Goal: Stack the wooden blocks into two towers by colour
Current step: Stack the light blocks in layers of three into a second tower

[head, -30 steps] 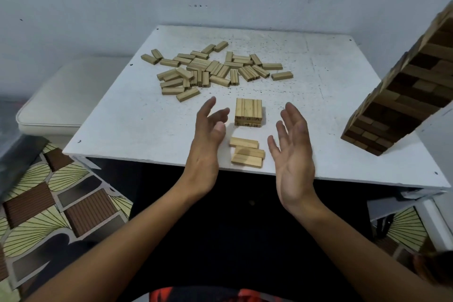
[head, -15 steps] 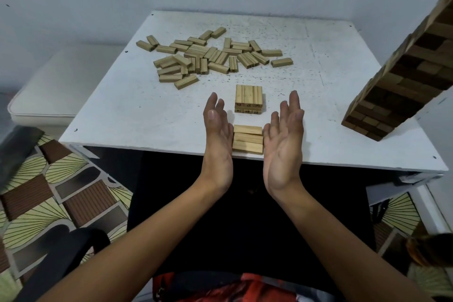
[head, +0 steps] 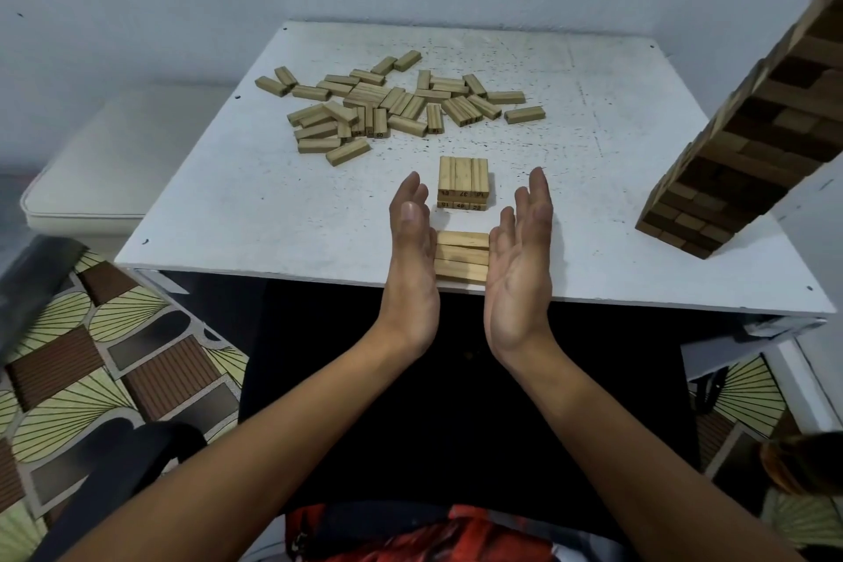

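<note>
Three light wooden blocks [head: 462,256] lie side by side near the white table's front edge [head: 273,262]. My left hand [head: 412,251] presses its flat palm against their left ends, and my right hand [head: 520,256] presses flat against their right ends. Both hands have straight fingers. Just behind them stands a short light tower [head: 463,182], two layers of three blocks each. A heap of several loose light blocks [head: 387,105] lies farther back on the left. A tall dark brown tower [head: 748,141] stands at the right edge and runs out of frame.
A white wall closes the back of the table. A pale cushioned seat [head: 114,160] sits to the left, lower than the table. Patterned floor shows on both sides, and a dark chair part [head: 114,461] is at the lower left.
Both hands moved inward and closed onto the three front blocks, squaring the scattered pieces into one tidy row between the palms.
</note>
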The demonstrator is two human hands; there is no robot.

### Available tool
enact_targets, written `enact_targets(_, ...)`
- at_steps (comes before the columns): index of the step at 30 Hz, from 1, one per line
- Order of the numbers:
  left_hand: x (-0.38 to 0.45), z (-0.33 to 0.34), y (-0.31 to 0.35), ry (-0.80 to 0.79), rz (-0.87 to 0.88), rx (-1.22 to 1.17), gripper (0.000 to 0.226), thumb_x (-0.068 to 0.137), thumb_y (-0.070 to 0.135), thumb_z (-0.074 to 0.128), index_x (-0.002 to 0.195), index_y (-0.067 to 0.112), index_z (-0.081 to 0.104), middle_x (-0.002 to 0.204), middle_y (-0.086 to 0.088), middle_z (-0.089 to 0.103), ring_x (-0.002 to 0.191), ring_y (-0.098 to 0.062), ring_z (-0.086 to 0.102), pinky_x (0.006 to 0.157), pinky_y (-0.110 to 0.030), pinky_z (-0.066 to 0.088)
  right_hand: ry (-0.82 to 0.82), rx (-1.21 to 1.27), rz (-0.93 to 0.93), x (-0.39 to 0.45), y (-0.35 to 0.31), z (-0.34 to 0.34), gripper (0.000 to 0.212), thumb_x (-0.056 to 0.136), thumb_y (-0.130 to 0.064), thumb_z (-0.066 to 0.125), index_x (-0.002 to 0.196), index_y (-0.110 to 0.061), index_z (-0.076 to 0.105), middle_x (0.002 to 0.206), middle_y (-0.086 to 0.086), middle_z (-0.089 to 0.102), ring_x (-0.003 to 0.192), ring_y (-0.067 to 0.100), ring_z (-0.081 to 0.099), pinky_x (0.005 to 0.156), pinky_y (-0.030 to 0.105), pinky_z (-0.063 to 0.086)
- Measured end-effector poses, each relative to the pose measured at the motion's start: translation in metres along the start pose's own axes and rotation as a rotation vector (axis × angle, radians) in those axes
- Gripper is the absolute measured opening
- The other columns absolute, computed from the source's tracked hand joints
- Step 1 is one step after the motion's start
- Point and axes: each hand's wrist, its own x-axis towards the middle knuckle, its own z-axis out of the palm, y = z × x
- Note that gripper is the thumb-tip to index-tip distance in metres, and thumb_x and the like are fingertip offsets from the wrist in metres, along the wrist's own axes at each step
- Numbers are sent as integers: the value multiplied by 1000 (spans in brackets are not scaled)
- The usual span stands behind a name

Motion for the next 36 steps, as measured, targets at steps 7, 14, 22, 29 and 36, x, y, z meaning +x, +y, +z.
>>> enact_targets(7,6,-27,9,-6,136,406,49,84,39,55,131,32,45,136,17,47,125,9,42,100,-13,38,17,-340,-137,12,-10,-30,36,92,-5,61,120,-26,54,127,-5,59,119,11,54,91,19,46)
enact_targets(14,34,-64,24,-402,155,944,49,71,35,84,117,27,68,122,12,63,112,5,51,93,-8,37,-467,-901,-89,36,-23,-64,44,77,-24,79,118,-32,64,120,-14,59,101,-7,52,73,5,36)
enact_targets(22,44,-67,17,-493,273,1070,53,71,49,79,118,28,69,124,12,64,118,-3,46,95,-14,34,-563,-987,-56,43,-31,-67,59,72,-29,83,127,-32,61,123,-21,54,111,-4,45,73,-1,35)
enact_targets(29,43,-68,15,-488,275,1079,49,73,49,78,117,28,70,123,16,64,115,2,44,91,-11,31,-549,-1005,-79,44,-26,-70,57,74,-26,82,127,-29,62,122,-20,55,106,-7,45,75,-3,33)
enact_targets(36,42,-69,24,-465,175,1054,72,64,50,81,129,31,59,120,14,55,112,-1,48,92,-18,37,-535,-991,-85,43,-28,-71,60,72,-27,84,126,-36,59,117,-17,54,89,-25,40,70,-1,34)
